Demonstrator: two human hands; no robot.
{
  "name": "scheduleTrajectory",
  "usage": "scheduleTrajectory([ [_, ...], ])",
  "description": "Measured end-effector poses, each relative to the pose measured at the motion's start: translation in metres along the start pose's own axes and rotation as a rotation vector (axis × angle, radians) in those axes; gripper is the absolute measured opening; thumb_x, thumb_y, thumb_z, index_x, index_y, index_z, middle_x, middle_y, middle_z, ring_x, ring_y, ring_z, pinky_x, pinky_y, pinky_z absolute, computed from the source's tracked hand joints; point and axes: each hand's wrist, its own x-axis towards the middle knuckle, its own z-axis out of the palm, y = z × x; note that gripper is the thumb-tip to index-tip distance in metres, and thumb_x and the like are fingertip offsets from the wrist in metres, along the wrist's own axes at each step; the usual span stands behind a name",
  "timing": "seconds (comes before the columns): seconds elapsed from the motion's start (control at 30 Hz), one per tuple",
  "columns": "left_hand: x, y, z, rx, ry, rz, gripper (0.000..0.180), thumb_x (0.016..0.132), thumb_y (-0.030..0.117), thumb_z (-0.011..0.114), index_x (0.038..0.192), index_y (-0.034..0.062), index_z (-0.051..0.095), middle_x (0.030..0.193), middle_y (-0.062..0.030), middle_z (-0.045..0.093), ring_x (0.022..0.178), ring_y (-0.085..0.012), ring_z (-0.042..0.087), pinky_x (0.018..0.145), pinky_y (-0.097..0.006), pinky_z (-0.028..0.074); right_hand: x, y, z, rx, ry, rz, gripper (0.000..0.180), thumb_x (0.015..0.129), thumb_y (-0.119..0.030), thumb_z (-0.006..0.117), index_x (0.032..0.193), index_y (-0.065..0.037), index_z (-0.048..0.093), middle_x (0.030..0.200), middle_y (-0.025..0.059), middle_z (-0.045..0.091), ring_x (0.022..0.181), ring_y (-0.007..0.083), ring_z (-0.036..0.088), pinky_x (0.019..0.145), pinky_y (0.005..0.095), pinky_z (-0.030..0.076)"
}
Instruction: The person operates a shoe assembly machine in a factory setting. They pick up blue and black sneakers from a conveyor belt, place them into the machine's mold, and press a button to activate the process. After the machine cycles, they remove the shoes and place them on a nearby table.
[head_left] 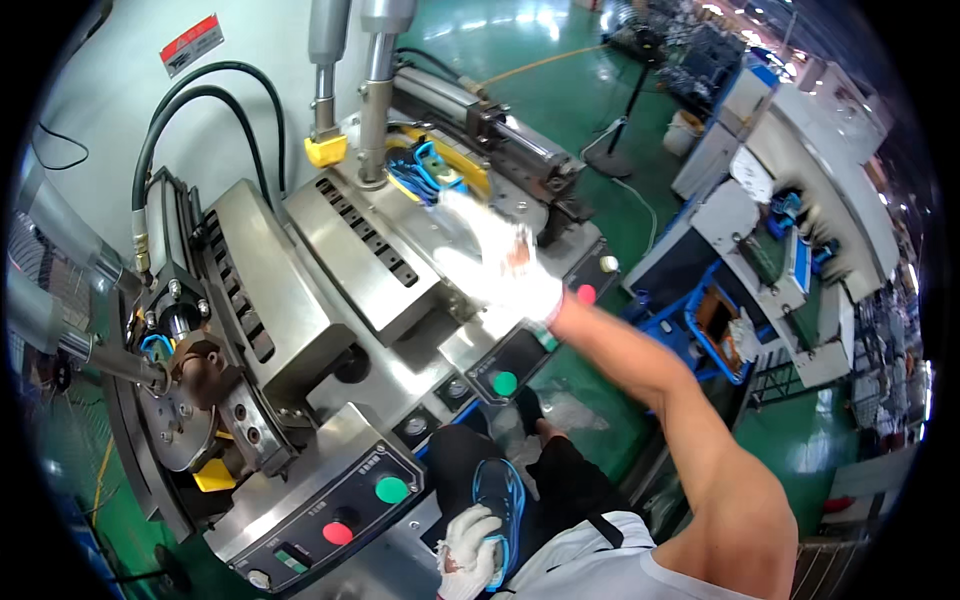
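Observation:
My left hand (pixel 465 553), in a white knit glove, is closed around the heel end of a dark shoe (pixel 489 490) with bright blue trim, close to my lap. The right arm stretches out over the machine, and my right hand (pixel 515 270), also in a white glove, is smeared by motion and glare. Its fingers cannot be made out. Just beyond it, a blue and black shoe (pixel 428 172) sits in the machine's right station, beside a yellow curved part (pixel 470 165).
A metal press (pixel 375 270) with upright cylinders fills the left and centre. Its front panels carry green buttons (pixel 392 489) and red buttons (pixel 338 533). On the right stand a blue crate (pixel 690 325) and a bench machine (pixel 810 170) with more shoes. A pole stand (pixel 630 110) rises behind.

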Motion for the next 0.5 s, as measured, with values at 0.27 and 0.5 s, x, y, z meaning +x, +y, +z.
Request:
scheduleTrajectory([
  [0.27,-0.002,-0.001,0.032,-0.085,-0.062,-0.01,0.024,0.089,0.001,0.06,0.112,0.0022,0.066,0.126,-0.0195,0.063,0.123,-0.0371,0.059,0.108,-0.045,0.045,-0.19,-0.019,0.032,-0.323,-0.287,0.021,0.088,0.088,-0.045,0.069,0.155,0.001,0.037,0.16,0.0291,0.034,0.151,0.0486,0.028,0.125,0.054,0.022],
  [0.5,0.022,0.019,0.08,-0.241,0.111,-0.161,0.025,0.087,-0.007,0.057,0.11,0.0008,0.062,0.125,-0.0151,0.061,0.119,-0.029,0.058,0.109,-0.039,0.042,-0.31,-0.084,-0.078,0.09,-0.263,0.448,0.095,0.092,-0.043,0.067,0.163,0.0,0.018,0.167,0.0262,0.02,0.156,0.0405,0.02,0.127,0.0451,0.02],
])
